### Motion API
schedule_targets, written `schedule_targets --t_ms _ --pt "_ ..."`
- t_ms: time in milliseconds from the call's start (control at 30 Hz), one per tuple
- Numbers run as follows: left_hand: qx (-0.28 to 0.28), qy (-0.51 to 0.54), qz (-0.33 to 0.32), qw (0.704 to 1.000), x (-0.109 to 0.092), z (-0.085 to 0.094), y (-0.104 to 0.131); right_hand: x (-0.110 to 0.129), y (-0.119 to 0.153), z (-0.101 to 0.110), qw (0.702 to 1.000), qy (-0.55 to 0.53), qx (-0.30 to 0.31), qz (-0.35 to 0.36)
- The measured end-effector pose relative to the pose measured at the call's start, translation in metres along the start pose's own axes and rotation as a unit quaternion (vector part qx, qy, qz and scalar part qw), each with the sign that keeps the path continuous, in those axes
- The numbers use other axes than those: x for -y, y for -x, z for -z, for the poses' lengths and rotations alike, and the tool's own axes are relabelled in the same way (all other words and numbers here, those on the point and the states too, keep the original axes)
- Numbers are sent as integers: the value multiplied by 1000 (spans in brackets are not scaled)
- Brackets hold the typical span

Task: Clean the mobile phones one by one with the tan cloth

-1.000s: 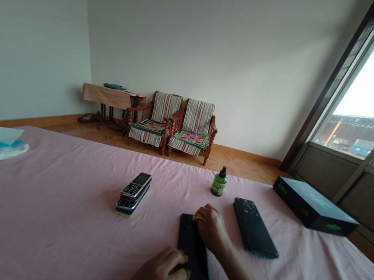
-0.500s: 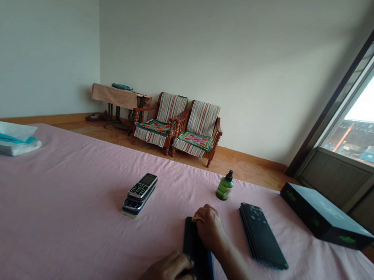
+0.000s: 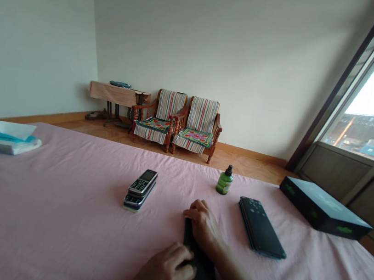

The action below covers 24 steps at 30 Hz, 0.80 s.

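Note:
A flat black device (image 3: 200, 276) lies on the pink cloth between my hands. My left hand (image 3: 168, 272) rests on its left edge near the bottom of the view, fingers bent over it. At its far end is my right hand (image 3: 202, 221), fingers closed together over the corner; a sliver of something pale shows under the fingertips, too small to name. Left of my hands stands a small stack of keypad phones (image 3: 142, 187). To the right lies a stack of dark flat devices (image 3: 261, 229).
A green bottle (image 3: 224, 181) stands beyond my right hand. A black box (image 3: 323, 208) sits at the far right, a tissue pack (image 3: 2, 139) at the far left. Two chairs (image 3: 198, 125) and a covered side table (image 3: 117, 94) are by the wall.
My right hand has shifted slightly left across the device's far end, covering the corner. The black device's near end now shows more fully. The camera view has tilted slightly.

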<state>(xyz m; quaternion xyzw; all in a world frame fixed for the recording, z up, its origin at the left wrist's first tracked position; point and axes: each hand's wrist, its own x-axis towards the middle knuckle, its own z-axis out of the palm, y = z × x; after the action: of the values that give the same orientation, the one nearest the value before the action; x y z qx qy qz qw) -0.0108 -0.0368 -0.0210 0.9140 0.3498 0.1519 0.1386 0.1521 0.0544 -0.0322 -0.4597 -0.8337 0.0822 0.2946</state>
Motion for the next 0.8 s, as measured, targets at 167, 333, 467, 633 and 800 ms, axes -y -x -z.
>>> schedule_targets --t_ms 167,333,467,633,800 --pt "9 46 22 999 -10 7 1 13 24 5 998 -11 -4 62" --pt "-45 99 62 992 -15 10 3 28 47 14 996 -59 6 60" --pt "-116 121 82 982 -11 7 5 37 61 22 993 -98 5 72" --pt "-114 136 68 982 -1 0 3 44 76 23 989 -123 2 81" --pt "-54 135 69 987 9 -1 2 45 83 18 989 -128 -13 76"
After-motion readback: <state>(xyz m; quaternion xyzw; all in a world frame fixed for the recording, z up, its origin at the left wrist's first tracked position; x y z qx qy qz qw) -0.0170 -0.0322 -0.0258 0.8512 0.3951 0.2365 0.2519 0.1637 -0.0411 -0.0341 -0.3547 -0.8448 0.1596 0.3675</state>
